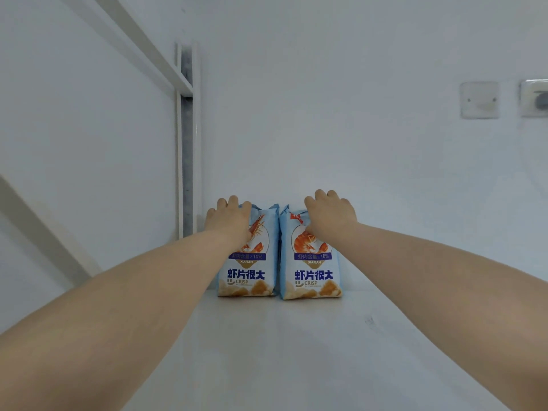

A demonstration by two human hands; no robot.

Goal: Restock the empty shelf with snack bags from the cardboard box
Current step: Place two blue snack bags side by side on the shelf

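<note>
Two light-blue snack bags with a prawn picture stand upright side by side at the back of the white shelf (296, 345). My left hand (228, 221) grips the top of the left snack bag (249, 277). The top of the right snack bag (312, 277) is held by my right hand (330, 216). Both bags rest on the shelf, touching each other and close to the back wall. The cardboard box is out of view.
A white upright post (186, 143) of the shelf frame rises just left of the bags, with a slanted white rail (133, 40) above. Two wall plates (479, 99) sit on the wall at the upper right.
</note>
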